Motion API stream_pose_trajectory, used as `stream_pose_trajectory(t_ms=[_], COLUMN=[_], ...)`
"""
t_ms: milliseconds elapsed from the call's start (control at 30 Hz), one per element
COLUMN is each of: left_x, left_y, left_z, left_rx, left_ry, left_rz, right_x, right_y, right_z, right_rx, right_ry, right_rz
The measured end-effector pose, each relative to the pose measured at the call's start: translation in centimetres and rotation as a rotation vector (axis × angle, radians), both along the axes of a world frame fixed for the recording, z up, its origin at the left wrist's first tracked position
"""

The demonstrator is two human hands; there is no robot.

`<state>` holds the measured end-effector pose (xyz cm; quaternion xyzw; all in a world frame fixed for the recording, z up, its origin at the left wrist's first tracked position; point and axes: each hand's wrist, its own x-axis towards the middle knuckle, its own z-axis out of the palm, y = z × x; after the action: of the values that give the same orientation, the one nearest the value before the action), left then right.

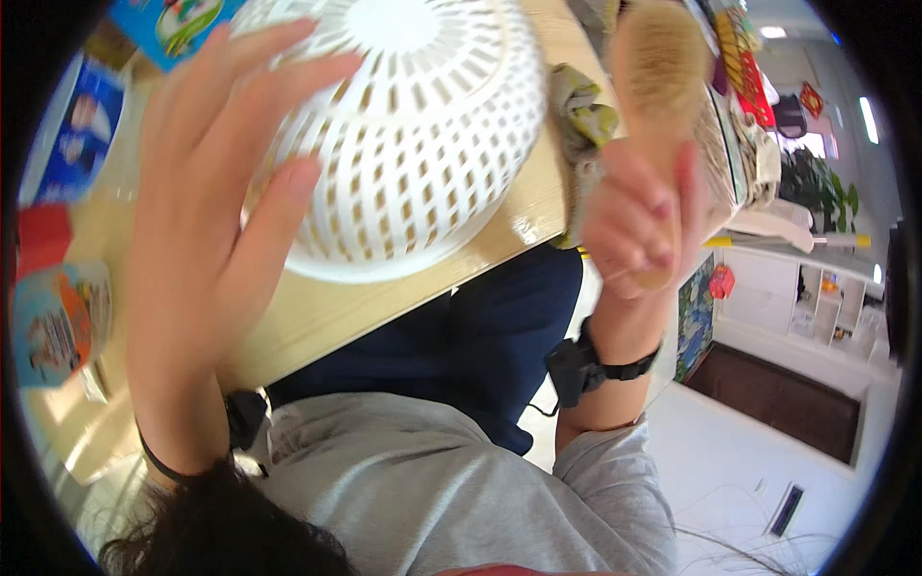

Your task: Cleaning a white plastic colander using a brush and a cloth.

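Note:
A white plastic basket [425, 137] with slotted walls sits upside down on the light wooden table, its base facing up. My left hand [209, 165] is spread over the basket's left side, fingers apart and holding nothing. Whether those fingertips touch the plastic, I cannot tell. Off the table's right edge, my right hand [637, 216] grips the handle of a wooden brush [663, 65]. Its pale bristle head points away from me, and both hand and brush are blurred.
A crumpled grey-green cloth [580, 115] lies at the table's [310, 331] right edge. Along the left stand a blue printed package [79, 137], a red item [43, 237] and a printed container [61, 324]. A blue printed box [173, 29] is behind the basket.

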<state>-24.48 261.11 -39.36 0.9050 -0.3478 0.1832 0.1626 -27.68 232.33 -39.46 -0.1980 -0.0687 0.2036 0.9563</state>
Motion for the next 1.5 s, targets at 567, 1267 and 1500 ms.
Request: stream_pose_trajectory(t_ms=[567, 1267, 1500], left_x=[-0.8, -0.2, 0.5], left_y=[-0.9, 0.1, 0.2], left_z=[1.1, -0.4, -0.9], left_rx=[-0.163, -0.238, -0.234], left_ry=[0.141, 0.087, 0.084], left_rz=[0.103, -0.109, -0.234], right_x=[4.3, 4.0, -1.5], right_y=[-2.5, -5.1, -1.8], right_z=[-2.3, -7.4, -6.0], right_rx=[-0.769, -2.220, -1.021], right_ry=[0.108, -0.423, -0.079], right_rz=[-0.375, -0.982, -1.494])
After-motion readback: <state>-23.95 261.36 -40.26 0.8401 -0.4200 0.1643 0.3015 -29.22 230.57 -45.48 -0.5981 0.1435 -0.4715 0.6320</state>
